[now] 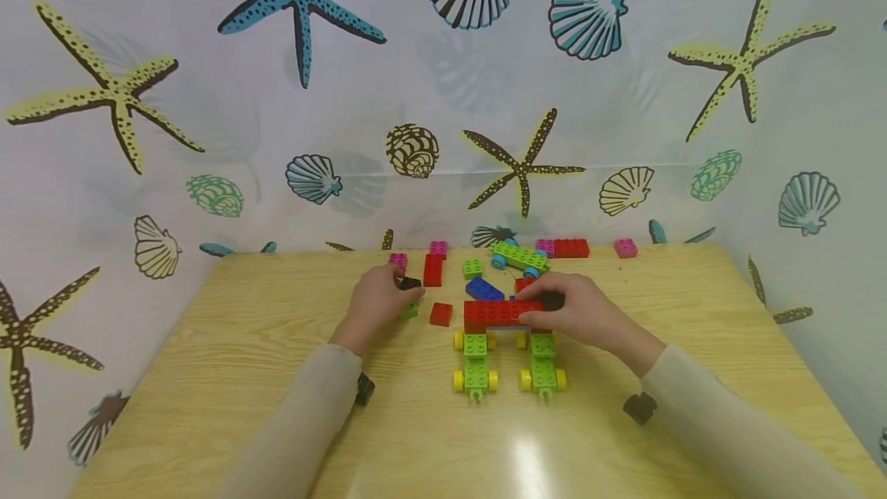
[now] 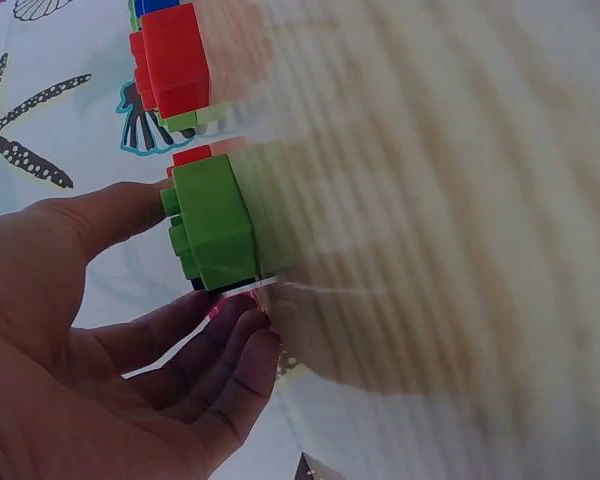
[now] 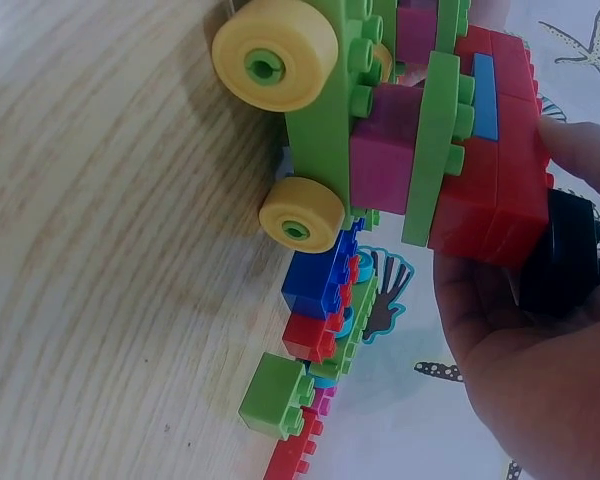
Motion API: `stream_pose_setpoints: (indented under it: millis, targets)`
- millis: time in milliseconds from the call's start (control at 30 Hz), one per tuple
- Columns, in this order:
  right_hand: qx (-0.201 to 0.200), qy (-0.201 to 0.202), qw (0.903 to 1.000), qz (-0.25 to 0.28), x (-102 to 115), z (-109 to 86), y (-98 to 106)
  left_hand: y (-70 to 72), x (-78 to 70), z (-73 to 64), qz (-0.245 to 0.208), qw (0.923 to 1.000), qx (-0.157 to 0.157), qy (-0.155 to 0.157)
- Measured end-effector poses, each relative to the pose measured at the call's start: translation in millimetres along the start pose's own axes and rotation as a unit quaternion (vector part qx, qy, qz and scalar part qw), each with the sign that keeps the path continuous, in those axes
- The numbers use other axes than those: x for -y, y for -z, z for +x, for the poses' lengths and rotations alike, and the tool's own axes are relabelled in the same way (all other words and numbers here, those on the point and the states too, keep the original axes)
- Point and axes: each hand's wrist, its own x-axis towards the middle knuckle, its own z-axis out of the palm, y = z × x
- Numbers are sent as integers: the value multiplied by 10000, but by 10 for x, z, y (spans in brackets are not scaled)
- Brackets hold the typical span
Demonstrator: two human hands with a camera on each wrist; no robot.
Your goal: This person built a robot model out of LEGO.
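Brick build [image 1: 476, 347], part-assembled: red span [image 1: 485, 316] joining wheeled green bases [image 1: 475, 373].
Right hand [image 1: 580, 313] pinching red span; left hand [image 1: 376, 300] by green brick [image 2: 215, 225], grip uncertain; loose bricks [image 1: 433, 271] unplaced.

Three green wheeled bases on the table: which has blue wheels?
The rear base, nearest the patterned cloth. The front-left base and front-right base, side by side with red bricks above, have yellow wheels.
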Motion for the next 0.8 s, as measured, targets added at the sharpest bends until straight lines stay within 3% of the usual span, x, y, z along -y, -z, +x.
stream_pose_setpoints:
  millis: [267, 467, 800]
  targets:
    - [-9, 51, 10000, -1, -8, 6, -4, 18, -38, 20, 46, 10000, 25, 34]
    - [15, 81, 10000, 52, -5, 7, -4, 28, -68, 14, 92, 9996, -30, 257]
    - [0, 44, 9999, 118, 4, -18, 2, 50, -68, -21, -239, 9991, -10, 363]
